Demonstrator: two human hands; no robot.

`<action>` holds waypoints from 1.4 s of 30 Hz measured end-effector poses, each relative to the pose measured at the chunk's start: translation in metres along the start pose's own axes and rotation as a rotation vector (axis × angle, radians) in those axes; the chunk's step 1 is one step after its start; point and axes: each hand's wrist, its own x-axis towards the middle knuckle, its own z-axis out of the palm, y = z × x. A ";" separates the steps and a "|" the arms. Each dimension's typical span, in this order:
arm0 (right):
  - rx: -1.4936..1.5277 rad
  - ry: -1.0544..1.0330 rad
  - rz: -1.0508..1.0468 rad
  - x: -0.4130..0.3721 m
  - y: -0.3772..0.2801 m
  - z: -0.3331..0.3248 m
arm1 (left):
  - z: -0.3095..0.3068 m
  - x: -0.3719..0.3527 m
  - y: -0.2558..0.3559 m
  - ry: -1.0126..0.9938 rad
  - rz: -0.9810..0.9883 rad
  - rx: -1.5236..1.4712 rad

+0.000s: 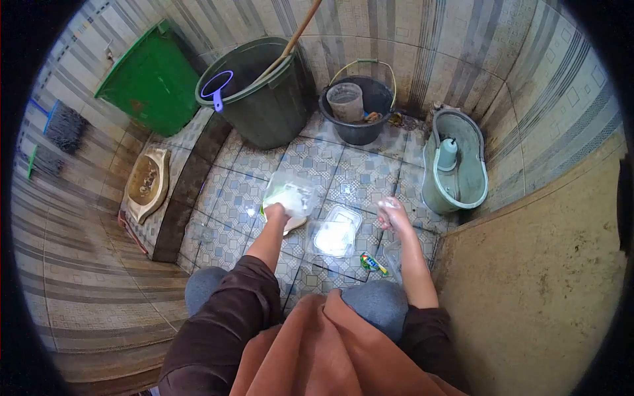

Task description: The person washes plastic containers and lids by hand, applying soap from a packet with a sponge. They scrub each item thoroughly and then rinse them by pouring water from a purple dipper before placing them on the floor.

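Observation:
My left hand (276, 212) is closed on the edge of a clear plastic container (302, 193), held tilted above the tiled floor. Beneath that hand, a pale round-edged item (295, 225) with a bit of green beside it is mostly hidden. My right hand (393, 215), wet with white suds, has its fingers curled in; what they hold, if anything, does not show. Between the hands another clear plastic container (338, 230) lies on the tiles. A green and yellow sachet (374, 264) lies nearer my knee, beside a further clear plastic piece (393, 256) partly covered by my right forearm.
A large dark bin (264, 112) with a wooden stick and a purple-handled dipper stands at the back left, near a green tub (152, 86). A black bucket (358, 133) holds a scoop. A grey-green tub (440, 191) stands right; a squat toilet (146, 185) sits left on a raised step.

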 end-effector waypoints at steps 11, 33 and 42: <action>-0.327 0.424 0.262 -0.011 0.106 -0.096 | -0.049 0.014 -0.020 0.250 -0.239 0.092; -1.087 0.495 0.305 -0.056 0.037 -0.052 | -0.035 -0.036 -0.146 -0.065 -0.138 0.733; -0.838 0.302 -0.539 -0.026 -0.061 0.017 | 0.067 -0.171 0.019 -0.759 -0.227 0.236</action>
